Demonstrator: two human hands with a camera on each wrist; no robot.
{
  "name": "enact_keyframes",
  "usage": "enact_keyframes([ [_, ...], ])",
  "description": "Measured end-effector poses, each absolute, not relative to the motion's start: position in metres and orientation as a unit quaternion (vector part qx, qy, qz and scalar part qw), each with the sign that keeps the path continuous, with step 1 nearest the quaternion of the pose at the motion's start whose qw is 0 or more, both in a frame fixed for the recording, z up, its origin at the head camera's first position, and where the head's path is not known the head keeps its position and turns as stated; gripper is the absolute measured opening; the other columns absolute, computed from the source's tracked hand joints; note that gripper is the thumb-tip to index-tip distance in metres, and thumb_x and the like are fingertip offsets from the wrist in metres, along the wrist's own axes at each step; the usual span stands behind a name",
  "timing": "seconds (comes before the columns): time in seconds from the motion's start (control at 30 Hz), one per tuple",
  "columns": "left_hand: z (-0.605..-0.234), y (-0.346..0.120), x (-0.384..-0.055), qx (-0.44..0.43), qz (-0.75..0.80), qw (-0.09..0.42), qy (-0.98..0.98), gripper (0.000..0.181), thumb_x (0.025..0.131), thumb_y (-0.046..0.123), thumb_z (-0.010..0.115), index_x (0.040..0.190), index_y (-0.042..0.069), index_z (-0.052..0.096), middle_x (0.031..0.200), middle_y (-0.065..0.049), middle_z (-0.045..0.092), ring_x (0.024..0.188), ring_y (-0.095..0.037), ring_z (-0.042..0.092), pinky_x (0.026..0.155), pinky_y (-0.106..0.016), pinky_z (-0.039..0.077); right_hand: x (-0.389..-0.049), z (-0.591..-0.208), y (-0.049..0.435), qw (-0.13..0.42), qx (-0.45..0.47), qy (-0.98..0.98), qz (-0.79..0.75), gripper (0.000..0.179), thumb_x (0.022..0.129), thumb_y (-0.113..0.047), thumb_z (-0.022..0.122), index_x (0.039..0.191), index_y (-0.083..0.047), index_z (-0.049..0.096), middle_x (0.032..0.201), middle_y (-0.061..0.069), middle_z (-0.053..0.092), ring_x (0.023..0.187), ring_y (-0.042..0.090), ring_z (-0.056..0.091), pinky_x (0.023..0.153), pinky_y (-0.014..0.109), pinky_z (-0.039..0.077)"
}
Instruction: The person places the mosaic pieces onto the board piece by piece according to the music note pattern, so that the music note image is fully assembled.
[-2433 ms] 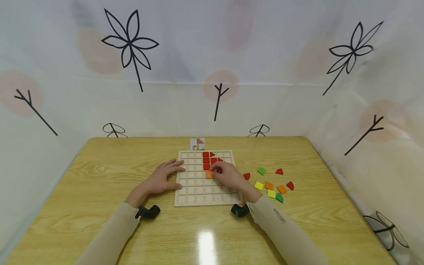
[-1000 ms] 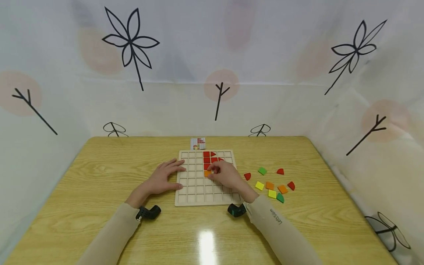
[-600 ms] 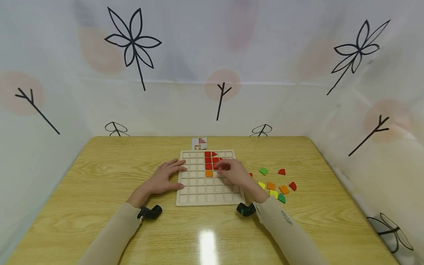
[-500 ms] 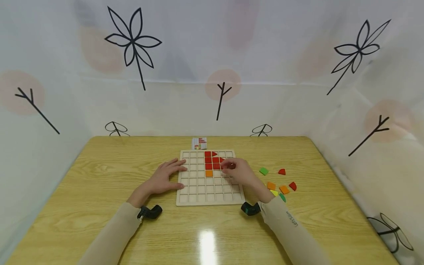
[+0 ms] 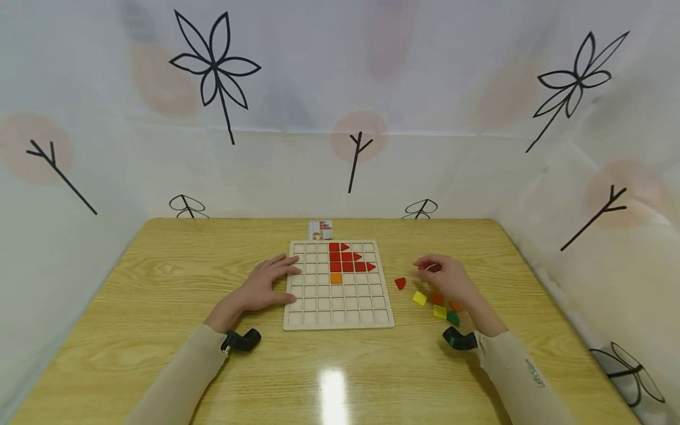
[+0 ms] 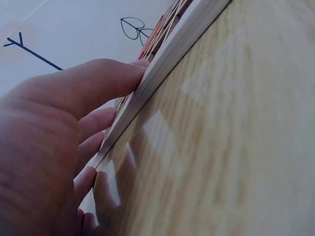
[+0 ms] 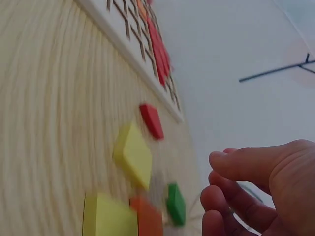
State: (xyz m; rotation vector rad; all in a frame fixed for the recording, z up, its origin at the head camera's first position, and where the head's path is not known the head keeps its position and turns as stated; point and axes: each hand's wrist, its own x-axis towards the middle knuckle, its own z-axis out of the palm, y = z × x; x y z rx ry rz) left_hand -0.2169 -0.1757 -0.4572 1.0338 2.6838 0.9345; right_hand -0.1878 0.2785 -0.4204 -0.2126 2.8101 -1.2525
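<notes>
A wooden grid board [image 5: 340,327] lies mid-table, with red tiles [image 5: 347,257] in three stepped rows. One orange square tile [image 5: 336,278] fills a cell just below them. My left hand [image 5: 260,286] rests spread at the board's left edge; its thumb and fingertips touch the rim in the left wrist view. Off to the right, my right hand [image 5: 448,280] hovers over the loose pieces, thumb and fingers apart and nothing between them. In the right wrist view a green tile [image 7: 175,204] lies near its fingertips; the head view has that tile hidden by the hand.
Between board and right hand lies a red rounded piece [image 5: 401,283]. Yellow squares [image 5: 419,298], orange squares [image 5: 437,298] and a dark green rounded piece [image 5: 453,319] are scattered nearby. A small pattern card [image 5: 321,230] sits behind the board. Patterned cloth [image 5: 340,171] hangs behind the table.
My right hand pressed the orange tile into its cell, let go, and moved right off the board to above the loose pieces. My left hand stays at the board's edge.
</notes>
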Motion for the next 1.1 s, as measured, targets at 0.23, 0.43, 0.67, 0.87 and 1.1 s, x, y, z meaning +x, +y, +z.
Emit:
enact_keyframes([
  [0.23,-0.457,-0.176,-0.217,0.344,0.310,0.054,0.885,0.062,0.088,0.039,0.074,0.140,0.011,0.058,0.159,-0.009,0.035,0.148,-0.036,0.020,0.114,-0.063,0.012,-0.176,-0.422,0.312,0.031,-0.052,0.922,-0.383,0.023,0.097,-0.013,0.066,0.116,-0.001,0.069,0.108,0.013,0.068,0.091,0.025,0.061,0.074,0.034,0.051],
  [0.43,-0.456,-0.176,-0.217,0.346,0.311,0.054,0.883,0.061,0.087,0.039,0.074,0.139,0.010,0.058,0.158,-0.010,0.036,0.148,-0.037,0.020,0.114,-0.064,0.012,-0.175,-0.428,0.324,0.034,-0.053,0.923,-0.379,0.026,0.097,-0.012,0.066,0.120,0.001,0.068,0.114,0.017,0.068,0.096,0.026,0.062,0.076,0.027,0.052],
  [0.67,-0.456,-0.175,-0.217,0.344,0.311,0.054,0.884,0.061,0.087,0.040,0.075,0.139,0.011,0.059,0.158,-0.009,0.037,0.148,-0.037,0.021,0.114,-0.063,0.013,-0.180,-0.432,0.317,0.015,-0.058,0.938,-0.340,0.027,0.095,-0.014,0.069,0.118,0.000,0.070,0.106,0.014,0.070,0.089,0.025,0.062,0.075,0.034,0.052],
  [0.87,-0.456,-0.175,-0.215,0.344,0.314,0.057,0.883,0.061,0.087,0.039,0.075,0.139,0.011,0.058,0.158,-0.009,0.036,0.148,-0.037,0.020,0.114,-0.063,0.012,-0.184,-0.431,0.304,0.022,-0.068,0.940,-0.334,0.031,0.093,-0.016,0.072,0.118,0.002,0.069,0.103,0.013,0.070,0.088,0.026,0.064,0.073,0.037,0.053],
  [1.1,-0.457,-0.175,-0.215,0.342,0.313,0.059,0.884,0.062,0.087,0.040,0.074,0.140,0.012,0.058,0.158,-0.008,0.036,0.148,-0.036,0.020,0.114,-0.063,0.012,-0.187,-0.432,0.299,0.023,-0.071,0.943,-0.325,0.030,0.092,-0.012,0.073,0.118,0.002,0.068,0.100,0.011,0.069,0.087,0.025,0.063,0.073,0.037,0.054],
])
